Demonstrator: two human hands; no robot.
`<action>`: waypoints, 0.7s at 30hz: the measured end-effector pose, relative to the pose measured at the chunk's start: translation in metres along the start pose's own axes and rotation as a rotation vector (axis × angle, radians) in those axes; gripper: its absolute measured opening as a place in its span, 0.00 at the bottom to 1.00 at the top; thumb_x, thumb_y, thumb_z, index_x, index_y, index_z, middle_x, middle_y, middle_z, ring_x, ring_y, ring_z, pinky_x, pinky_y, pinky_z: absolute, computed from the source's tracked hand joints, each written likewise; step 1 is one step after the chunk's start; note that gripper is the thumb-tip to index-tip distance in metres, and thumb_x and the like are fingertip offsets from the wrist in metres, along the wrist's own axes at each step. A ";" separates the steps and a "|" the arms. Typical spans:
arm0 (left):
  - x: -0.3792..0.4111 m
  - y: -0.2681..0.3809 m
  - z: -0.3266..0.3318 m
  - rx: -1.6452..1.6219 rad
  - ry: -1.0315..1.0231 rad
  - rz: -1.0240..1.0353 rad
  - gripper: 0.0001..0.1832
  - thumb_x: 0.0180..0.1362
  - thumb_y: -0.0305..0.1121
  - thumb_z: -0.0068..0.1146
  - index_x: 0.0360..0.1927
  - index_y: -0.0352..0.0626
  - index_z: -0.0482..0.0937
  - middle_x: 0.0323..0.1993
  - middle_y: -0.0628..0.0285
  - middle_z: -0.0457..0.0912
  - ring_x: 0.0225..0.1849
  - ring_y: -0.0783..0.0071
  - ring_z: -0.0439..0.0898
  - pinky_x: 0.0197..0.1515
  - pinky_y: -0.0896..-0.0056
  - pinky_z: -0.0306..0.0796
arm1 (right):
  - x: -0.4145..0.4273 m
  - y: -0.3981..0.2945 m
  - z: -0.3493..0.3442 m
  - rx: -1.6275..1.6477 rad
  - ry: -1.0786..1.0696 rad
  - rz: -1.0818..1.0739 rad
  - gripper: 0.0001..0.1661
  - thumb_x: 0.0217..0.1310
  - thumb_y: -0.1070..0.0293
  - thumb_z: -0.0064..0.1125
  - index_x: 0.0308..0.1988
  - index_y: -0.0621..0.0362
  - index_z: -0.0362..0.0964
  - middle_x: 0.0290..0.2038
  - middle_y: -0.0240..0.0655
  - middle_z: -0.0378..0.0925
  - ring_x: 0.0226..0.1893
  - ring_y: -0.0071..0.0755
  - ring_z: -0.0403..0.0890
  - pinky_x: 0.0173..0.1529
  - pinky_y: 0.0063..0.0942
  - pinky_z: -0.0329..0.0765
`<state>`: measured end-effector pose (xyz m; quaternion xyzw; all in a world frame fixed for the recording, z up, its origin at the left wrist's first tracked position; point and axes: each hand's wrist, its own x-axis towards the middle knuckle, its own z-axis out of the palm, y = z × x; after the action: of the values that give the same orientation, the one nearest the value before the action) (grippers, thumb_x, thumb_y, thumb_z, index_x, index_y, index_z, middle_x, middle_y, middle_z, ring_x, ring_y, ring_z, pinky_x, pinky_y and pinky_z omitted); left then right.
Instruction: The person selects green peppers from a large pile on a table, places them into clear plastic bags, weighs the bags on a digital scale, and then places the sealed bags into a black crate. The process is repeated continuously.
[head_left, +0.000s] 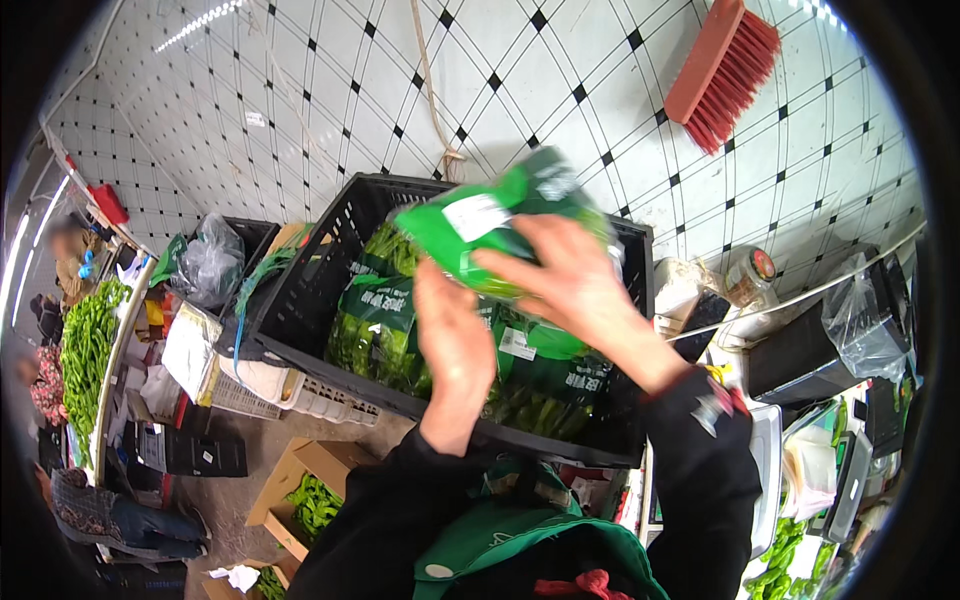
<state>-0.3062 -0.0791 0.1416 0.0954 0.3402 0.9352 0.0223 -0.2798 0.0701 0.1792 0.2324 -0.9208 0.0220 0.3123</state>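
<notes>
A green printed plastic bag of leafy vegetables (480, 217) with a white label is tilted above a black plastic crate (300, 315). My right hand (566, 274) lies over its front, thumb and fingers pressed on the film; motion blurs it. Upright at the bag's lower left corner is my left hand (454, 334), its fingertips against or just beneath the bag; its grip is partly hidden. Inside the crate, below both hands, are several similar packs, among them a left pack (375, 322) and a front right pack (555, 390).
A red-bristled brush (724, 75) hangs on the tiled wall (495, 45). Cardboard boxes (322, 457) with green peppers stand on the floor at lower left. At right are a scale (844, 480) and a lidded jar (750, 270). People (127, 517) are at far left, by a pepper-covered table.
</notes>
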 end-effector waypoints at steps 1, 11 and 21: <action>0.002 0.008 -0.012 0.105 0.108 0.060 0.27 0.70 0.47 0.37 0.68 0.46 0.58 0.71 0.60 0.57 0.71 0.67 0.54 0.70 0.58 0.41 | 0.002 0.007 0.042 -0.072 -0.062 -0.052 0.50 0.36 0.64 0.74 0.63 0.34 0.64 0.61 0.42 0.63 0.60 0.49 0.67 0.56 0.45 0.70; 0.011 0.014 -0.065 0.178 0.095 -0.032 0.15 0.63 0.37 0.50 0.53 0.48 0.73 0.52 0.69 0.74 0.57 0.77 0.70 0.55 0.71 0.60 | -0.010 0.012 0.136 0.430 -0.327 0.020 0.36 0.39 0.65 0.72 0.54 0.49 0.74 0.65 0.41 0.62 0.64 0.48 0.64 0.65 0.43 0.65; 0.064 0.085 -0.043 1.208 -0.591 0.115 0.24 0.56 0.35 0.60 0.57 0.45 0.73 0.53 0.60 0.77 0.55 0.69 0.74 0.53 0.66 0.69 | -0.046 0.077 0.181 0.269 0.227 0.820 0.29 0.56 0.62 0.64 0.54 0.64 0.68 0.51 0.50 0.73 0.54 0.52 0.69 0.60 0.41 0.65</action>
<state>-0.3754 -0.1642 0.1743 0.3609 0.7776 0.5149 0.0073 -0.3842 0.1241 0.0146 -0.1172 -0.8858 0.2888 0.3437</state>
